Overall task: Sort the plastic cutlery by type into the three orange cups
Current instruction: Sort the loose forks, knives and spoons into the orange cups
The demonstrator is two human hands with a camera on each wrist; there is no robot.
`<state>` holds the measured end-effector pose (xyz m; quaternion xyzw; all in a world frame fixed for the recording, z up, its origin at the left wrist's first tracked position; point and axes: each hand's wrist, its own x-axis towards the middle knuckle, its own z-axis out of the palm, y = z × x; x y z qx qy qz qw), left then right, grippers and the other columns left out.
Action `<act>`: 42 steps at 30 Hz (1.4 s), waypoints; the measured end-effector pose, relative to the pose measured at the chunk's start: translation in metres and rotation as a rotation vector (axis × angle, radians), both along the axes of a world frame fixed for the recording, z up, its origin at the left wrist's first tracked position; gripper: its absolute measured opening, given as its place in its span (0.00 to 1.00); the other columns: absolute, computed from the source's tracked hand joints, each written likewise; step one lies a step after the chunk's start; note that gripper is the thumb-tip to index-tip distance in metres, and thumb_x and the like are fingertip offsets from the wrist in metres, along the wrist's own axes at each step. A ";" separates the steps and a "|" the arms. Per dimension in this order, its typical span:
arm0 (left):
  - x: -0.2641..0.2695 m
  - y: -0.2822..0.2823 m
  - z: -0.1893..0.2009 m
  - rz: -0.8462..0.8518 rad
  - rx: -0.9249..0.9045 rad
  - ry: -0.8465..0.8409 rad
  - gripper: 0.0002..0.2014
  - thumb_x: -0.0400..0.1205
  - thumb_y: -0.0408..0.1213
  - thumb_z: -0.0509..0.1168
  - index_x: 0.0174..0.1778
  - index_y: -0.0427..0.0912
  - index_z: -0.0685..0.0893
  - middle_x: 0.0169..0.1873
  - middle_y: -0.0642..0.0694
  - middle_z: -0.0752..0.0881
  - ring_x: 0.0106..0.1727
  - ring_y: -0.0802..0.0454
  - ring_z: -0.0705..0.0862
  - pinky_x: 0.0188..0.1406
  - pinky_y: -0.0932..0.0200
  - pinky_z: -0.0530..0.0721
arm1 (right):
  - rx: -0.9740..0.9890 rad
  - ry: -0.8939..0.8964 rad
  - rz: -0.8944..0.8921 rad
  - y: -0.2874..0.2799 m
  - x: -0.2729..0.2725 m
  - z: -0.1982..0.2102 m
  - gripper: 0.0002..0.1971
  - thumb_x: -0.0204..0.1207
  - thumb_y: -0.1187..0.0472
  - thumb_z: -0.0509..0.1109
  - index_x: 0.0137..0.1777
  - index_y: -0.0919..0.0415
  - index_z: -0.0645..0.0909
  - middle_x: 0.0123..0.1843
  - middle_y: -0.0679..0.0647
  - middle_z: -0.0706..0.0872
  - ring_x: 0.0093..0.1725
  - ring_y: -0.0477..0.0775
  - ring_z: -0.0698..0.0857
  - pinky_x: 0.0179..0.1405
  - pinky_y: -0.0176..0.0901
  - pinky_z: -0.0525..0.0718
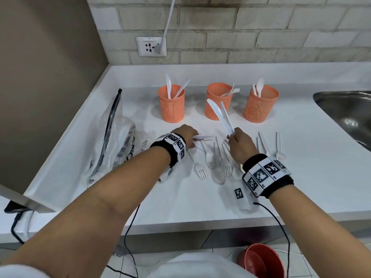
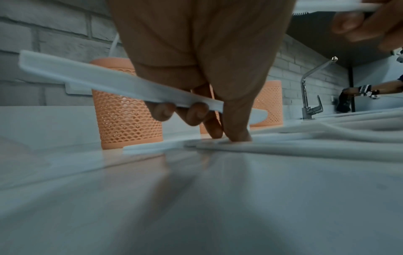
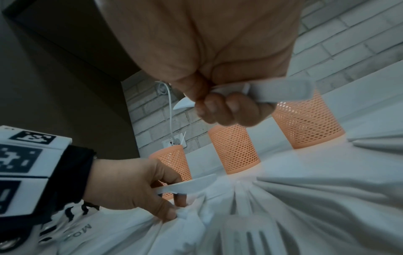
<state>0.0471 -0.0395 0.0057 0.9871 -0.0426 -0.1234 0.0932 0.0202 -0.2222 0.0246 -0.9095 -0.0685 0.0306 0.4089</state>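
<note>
Head view. Plastic cutlery, white: loose forks [image 1: 201, 171] and a clear spoon [image 1: 219, 175] lie on the counter under and between my hands. My right hand [image 1: 240, 146] is closed round the handles of two knives [image 1: 219, 114], blades raised and slanting up-left from my fist. My left hand [image 1: 185, 135] holds one knife [image 1: 202, 137], lying roughly level and pointing toward my right hand. Three orange mesh cups [image 1: 171, 104] stand in a row beyond both hands, each with white cutlery in it. White countertop [image 1: 301, 167]; steel sink [image 1: 349, 115] well right of my right hand; clear plastic bag [image 1: 112, 141] left of my left hand; brick-pattern wall with a socket [image 1: 151, 46] behind.

Left wrist view. My fingers [image 2: 196, 112] curl under the knife [image 2: 109, 82], gripping it; two fingertips press on cutlery lying on the counter. Cups behind; tap [image 2: 309, 96] far right.

Right wrist view. My fingers [image 3: 229, 110] are clenched on the knife handles [image 3: 279, 93]. Below, my left hand [image 3: 130, 188] pinches its knife [image 3: 187, 186]; a fork [image 3: 248, 238] lies nearest, blurred.
</note>
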 end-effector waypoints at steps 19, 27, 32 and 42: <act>0.001 -0.016 0.000 -0.061 -0.007 -0.001 0.10 0.75 0.36 0.68 0.52 0.45 0.86 0.52 0.42 0.86 0.54 0.41 0.84 0.50 0.55 0.81 | -0.062 0.041 0.005 -0.013 -0.006 -0.001 0.06 0.82 0.68 0.51 0.44 0.65 0.67 0.44 0.62 0.77 0.43 0.59 0.75 0.40 0.43 0.67; 0.007 -0.030 0.008 -0.187 0.238 0.012 0.17 0.81 0.44 0.62 0.63 0.40 0.79 0.59 0.38 0.83 0.62 0.40 0.80 0.56 0.50 0.80 | -0.073 0.043 0.004 -0.016 -0.008 -0.002 0.06 0.82 0.67 0.51 0.44 0.65 0.66 0.49 0.71 0.82 0.43 0.59 0.75 0.41 0.44 0.68; 0.009 -0.015 0.029 -0.292 0.460 -0.001 0.15 0.86 0.40 0.53 0.66 0.41 0.74 0.60 0.38 0.82 0.61 0.40 0.80 0.50 0.53 0.74 | -0.059 0.049 0.001 -0.018 -0.005 -0.003 0.06 0.82 0.67 0.51 0.44 0.66 0.66 0.54 0.73 0.83 0.48 0.67 0.80 0.42 0.45 0.70; 0.007 0.018 0.035 -0.141 0.527 0.005 0.14 0.85 0.35 0.51 0.64 0.41 0.75 0.63 0.43 0.81 0.66 0.42 0.77 0.71 0.46 0.69 | -0.073 0.045 -0.008 -0.017 -0.003 -0.001 0.06 0.82 0.67 0.51 0.46 0.66 0.67 0.57 0.72 0.83 0.55 0.70 0.81 0.48 0.50 0.77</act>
